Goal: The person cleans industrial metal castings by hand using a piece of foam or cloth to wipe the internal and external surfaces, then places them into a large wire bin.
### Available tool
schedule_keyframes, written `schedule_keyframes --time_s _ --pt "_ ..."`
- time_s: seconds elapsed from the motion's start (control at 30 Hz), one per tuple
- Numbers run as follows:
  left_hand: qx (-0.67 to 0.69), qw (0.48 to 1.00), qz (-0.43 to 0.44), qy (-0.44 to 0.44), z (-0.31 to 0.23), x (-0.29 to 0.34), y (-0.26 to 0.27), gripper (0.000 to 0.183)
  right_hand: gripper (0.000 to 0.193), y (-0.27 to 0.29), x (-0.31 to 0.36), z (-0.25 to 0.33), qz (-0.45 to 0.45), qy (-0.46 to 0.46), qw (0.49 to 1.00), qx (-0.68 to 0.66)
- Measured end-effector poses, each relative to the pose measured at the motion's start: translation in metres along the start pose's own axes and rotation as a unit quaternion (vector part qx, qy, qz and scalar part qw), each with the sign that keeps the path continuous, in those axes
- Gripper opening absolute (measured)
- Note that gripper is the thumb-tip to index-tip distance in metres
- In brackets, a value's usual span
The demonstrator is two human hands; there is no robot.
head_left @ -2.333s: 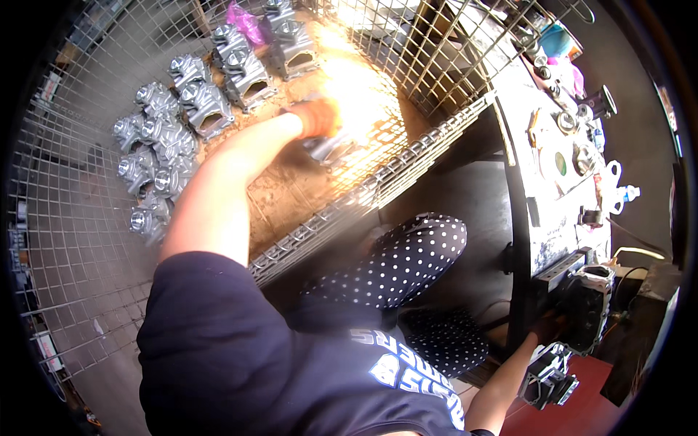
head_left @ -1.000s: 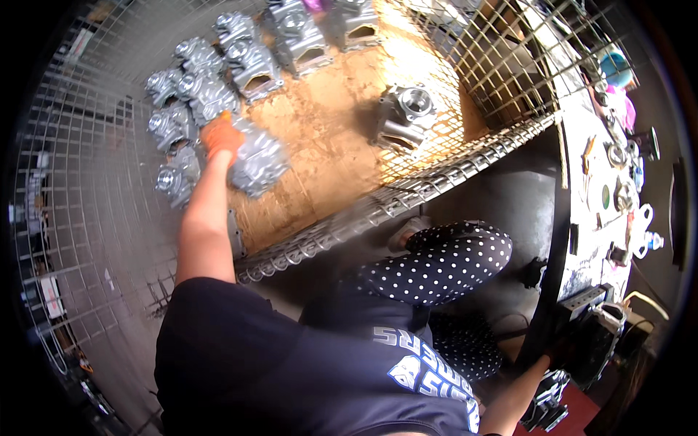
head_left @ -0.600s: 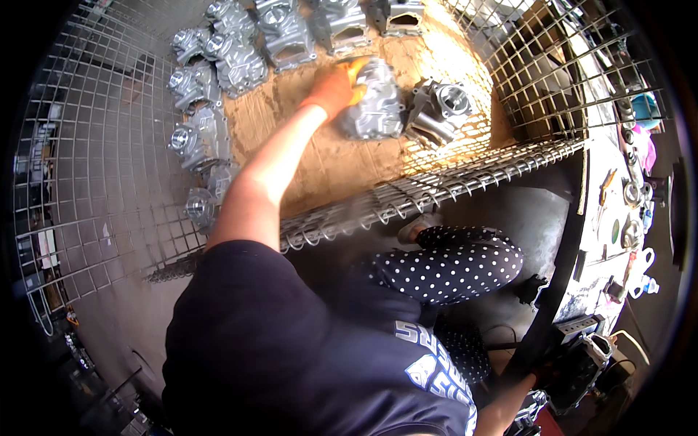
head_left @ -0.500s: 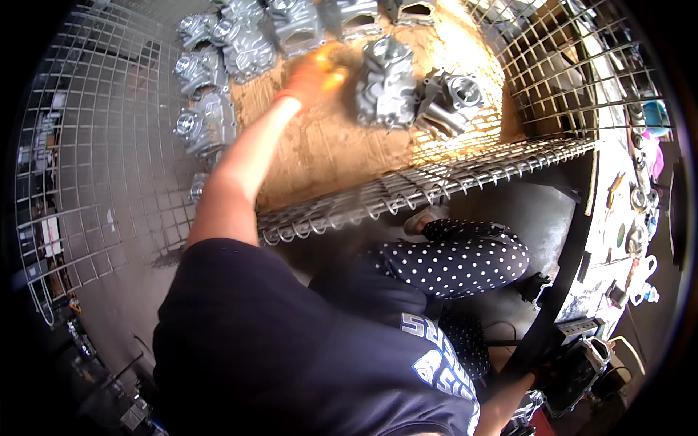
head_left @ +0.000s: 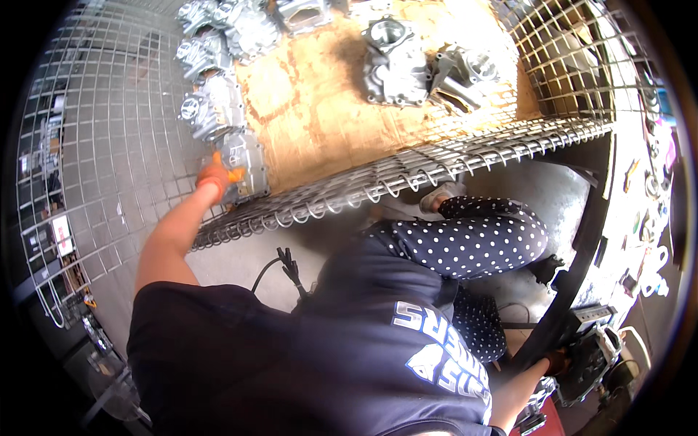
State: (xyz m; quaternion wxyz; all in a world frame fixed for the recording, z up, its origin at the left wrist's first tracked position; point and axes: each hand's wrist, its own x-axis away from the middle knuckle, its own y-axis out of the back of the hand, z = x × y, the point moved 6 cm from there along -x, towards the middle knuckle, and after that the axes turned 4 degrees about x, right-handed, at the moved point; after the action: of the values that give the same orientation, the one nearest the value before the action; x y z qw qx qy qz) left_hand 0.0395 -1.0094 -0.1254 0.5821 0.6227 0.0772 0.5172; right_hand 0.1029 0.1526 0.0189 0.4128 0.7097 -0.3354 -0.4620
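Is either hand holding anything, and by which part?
The left hand is on the left end of a grey metal part, a grip likely but unclear. The right hand is at a dark metal part; any hold is hidden.

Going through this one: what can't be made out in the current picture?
All in the head view:
Right grip: fingers lost in shadow beside the dark housing.
Left grip: whether it holds or only touches the casting; blurred.
Top casting: cut off by the upper edge.
Bench parts: too small, glare.
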Motion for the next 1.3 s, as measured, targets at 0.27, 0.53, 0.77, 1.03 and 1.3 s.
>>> schedule_keyframes --time_s 0.27,0.53,0.77,1.03,1.3 --pt "0.048 0.997 -0.029 0.051 -0.005 -0.011 -0.008 0.077 0.058 -0.008 -0.002 -0.015 -0.02 0.003 0.999 0.034" --pt "0.088 0.985 -0.068 -0.129 -0.038 -0.01 0.03 0.042 0.058 -0.008 0.007 -0.004 -0.051 0.021 0.998 0.037" --pt "0.022 0.908 -0.068 -0.413 -0.149 0.087 0.07 0.034 0.059 -0.026 0.004 0.015 0.007 0.024 1.0 0.002" --pt "0.071 0.783 -0.083 -0.612 -0.261 0.088 0.082 0.033 0.052 -0.09 -0.062 -0.044 -0.08 0.07 0.994 0.032" --pt "-0.006 0.967 -0.248 -0.064 -0.084 -0.085 0.126 0.048 0.048 -0.069 -0.071 -0.059 0.091 0.115 0.977 0.153"
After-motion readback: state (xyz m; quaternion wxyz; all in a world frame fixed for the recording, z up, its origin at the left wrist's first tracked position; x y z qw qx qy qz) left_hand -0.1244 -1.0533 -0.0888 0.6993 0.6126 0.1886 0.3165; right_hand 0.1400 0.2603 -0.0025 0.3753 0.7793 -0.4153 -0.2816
